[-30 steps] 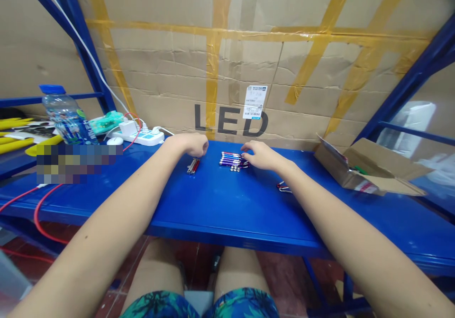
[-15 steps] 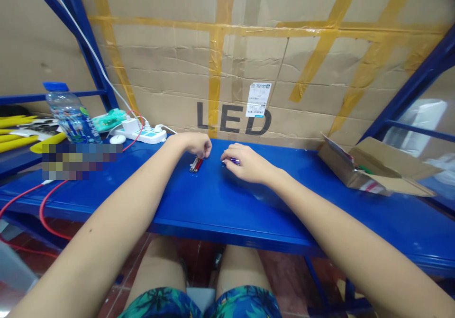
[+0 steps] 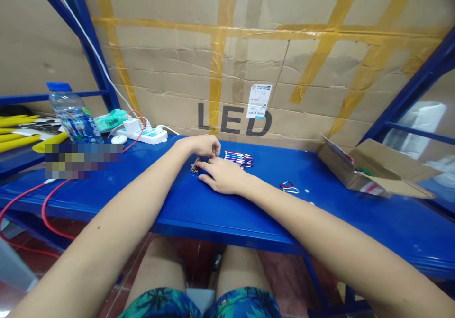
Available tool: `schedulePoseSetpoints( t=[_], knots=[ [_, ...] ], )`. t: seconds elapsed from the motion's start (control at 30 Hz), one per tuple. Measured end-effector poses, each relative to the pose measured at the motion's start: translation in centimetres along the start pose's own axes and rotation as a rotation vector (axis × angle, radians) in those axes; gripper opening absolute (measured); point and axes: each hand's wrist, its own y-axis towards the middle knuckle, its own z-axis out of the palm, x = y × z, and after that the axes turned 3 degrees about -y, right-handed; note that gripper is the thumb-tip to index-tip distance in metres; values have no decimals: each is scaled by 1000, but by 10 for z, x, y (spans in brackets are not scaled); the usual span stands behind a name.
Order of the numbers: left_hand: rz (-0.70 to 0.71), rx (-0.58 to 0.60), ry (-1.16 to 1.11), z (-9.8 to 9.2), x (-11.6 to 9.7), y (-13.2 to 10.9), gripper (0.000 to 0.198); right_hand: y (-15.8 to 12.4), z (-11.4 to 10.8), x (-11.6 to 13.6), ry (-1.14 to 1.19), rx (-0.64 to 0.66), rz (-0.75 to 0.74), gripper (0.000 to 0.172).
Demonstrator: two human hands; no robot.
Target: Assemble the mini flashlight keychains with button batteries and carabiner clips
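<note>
Red and silver sticks (image 3: 195,166): head view; a small bundle lying on the blue shelf (image 3: 249,213), between the two hands.
Cardboard box (image 3: 369,173): open at the right, well apart from the hands; something green and red inside, too small to tell.
Left hand (image 3: 203,145): fingers curled down onto the bundle's far end; whether they grip it cannot be told.
Right hand (image 3: 223,177): fingers stretched out and apart, forefinger touching the bundle.
Purple pile (image 3: 239,159): just beyond the right hand.

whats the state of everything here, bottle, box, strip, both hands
water bottle, upright, capped
power strip, plug in it
cardboard box, open, flaps out
purple bundle, lying flat
carabiners, lying loose
left hand, curled over red and silver sticks
right hand, open, flat on shelf
</note>
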Motion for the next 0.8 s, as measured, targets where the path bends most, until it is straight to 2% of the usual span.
schedulePoseSetpoints(
  t=[0.2,0.4,0.53,0.67,0.8],
  knots=[
    [21,9,-14,1,2,1,30,0,-4,0,19,25,38,39],
    [47,48,-21,0,-1,0,33,-2,-11,8,-48,44,195,40],
    [36,38,-17,0,0,1,34,0,-11,12,-49,39,132,38],
    [28,25,-1,1,0,1,30,0,-12,15,-63,110,129,38],
    [50,54,-16,0,-4,-2,25,-11,-32,3,24,231,168,21]
  ],
)
